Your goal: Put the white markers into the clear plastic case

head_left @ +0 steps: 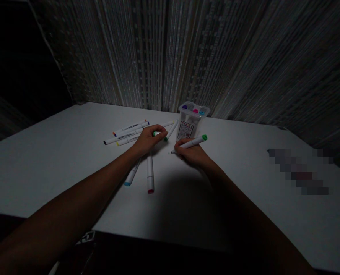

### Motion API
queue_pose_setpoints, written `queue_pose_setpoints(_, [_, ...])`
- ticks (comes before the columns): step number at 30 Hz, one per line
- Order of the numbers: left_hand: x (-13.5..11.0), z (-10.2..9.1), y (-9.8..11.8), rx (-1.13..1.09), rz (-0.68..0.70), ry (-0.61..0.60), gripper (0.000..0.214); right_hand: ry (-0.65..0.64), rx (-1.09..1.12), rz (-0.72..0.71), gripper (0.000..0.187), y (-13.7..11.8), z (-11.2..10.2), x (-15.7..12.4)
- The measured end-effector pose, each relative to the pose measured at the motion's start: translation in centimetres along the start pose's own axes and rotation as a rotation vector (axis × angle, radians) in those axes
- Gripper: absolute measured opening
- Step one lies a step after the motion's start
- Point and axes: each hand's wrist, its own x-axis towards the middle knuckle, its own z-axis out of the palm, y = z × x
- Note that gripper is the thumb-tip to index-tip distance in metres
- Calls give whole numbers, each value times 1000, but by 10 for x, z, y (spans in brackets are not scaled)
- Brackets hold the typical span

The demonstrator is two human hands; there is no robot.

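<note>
My right hand [187,151] is closed around a white marker [194,142] with a green end. Its bare dark tip points left, just above or touching the white tabletop, by a tiny faint mark. My left hand [150,138] has its fingers curled together over a small green marker cap [156,133], partly hidden by the fingers. Beneath and beside that hand lie several white markers: a black-ended one [121,138], a yellow-ended one [128,140], a red-ended one [150,173] and a light-blue-ended one [132,173]. Another marker [172,130] with a dark green end leans toward the box.
A clear plastic box [190,124] with a label and a few markers in it stands behind my right hand. A blurred-out object [298,172] lies at the right of the white table [57,152]. A string curtain [158,57] hangs along the far edge.
</note>
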Motion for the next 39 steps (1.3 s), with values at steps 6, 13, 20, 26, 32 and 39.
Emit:
queue_pose_setpoints(6, [-1, 1, 3, 6, -13, 9, 27, -15, -18, -4, 5, -2, 0, 0])
queue_pose_setpoints(13, [-1, 1, 2, 15, -9, 1, 27, 1, -21, 22, 4, -2, 0, 0])
queue_pose_setpoints(20, [-1, 1, 4, 38, -17, 3, 27, 2, -36, 24, 4, -7, -1, -2])
queue_pose_setpoints(26, [-1, 0, 0, 24, -4, -9, 26, 1, -37, -20, 5, -1, 0, 0])
queue_pose_setpoints(32, [0, 0, -2, 9, 6, -23, 25, -11, -35, -25, 5, 0, 1, 1])
queue_pose_setpoints(39, [-1, 0, 1, 34, 3, -15, 27, -10, -13, -11, 2, -6, 1, -2])
